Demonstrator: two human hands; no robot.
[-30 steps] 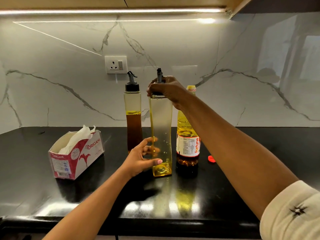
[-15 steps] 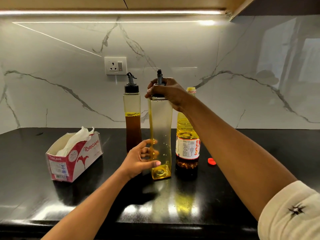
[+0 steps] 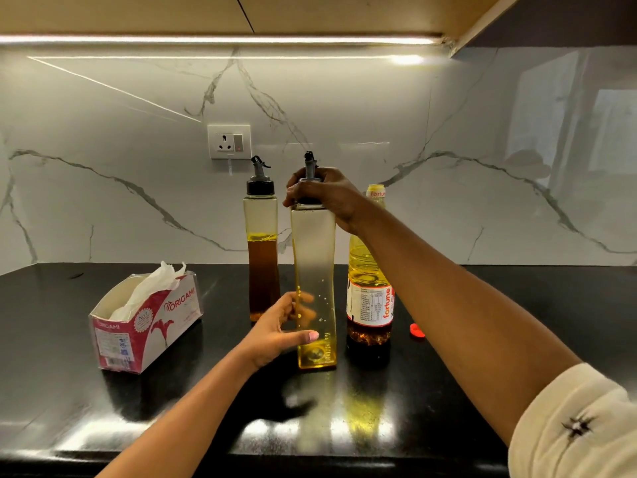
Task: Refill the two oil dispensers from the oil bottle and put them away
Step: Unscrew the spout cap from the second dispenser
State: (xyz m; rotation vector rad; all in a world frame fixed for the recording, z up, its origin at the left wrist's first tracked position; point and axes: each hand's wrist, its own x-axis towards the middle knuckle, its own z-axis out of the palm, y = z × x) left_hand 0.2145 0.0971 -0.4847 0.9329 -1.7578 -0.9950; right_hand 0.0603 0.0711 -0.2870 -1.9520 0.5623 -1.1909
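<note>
I have my right hand (image 3: 324,194) clamped over the top of the near dispenser (image 3: 313,263), a tall, clear, square-sided plastic one. The fingers are curled round its black pourer cap (image 3: 309,165), and the grey spout pokes up between them. My left hand (image 3: 275,336) wraps the lower body, with the thumb across the front face and the fingers showing through the plastic behind. The near dispenser stands upright on the glossy black counter (image 3: 499,339), holding only a shallow pool of yellow oil far below the top grip.

Just left of that top grip and further back stands the second dispenser (image 3: 261,263), a matching clear one that is capped and over half full of dark amber oil. Right of the lower grip is the yellow plastic oil bottle (image 3: 370,298) with its white and red label. Beyond it a small red cap (image 3: 417,331) lies on the counter, which I take to be the bottle's. A red and white tissue box (image 3: 148,326) sits well to the left.

With this vessel nearly empty, I judge the step to be opening it for refilling. The next move calls for twisting the cap off while the lower hand braces the slim body against the turn. After that I should set the cap down clear of the bottle, because a tall, narrow, light dispenser tips easily.
</note>
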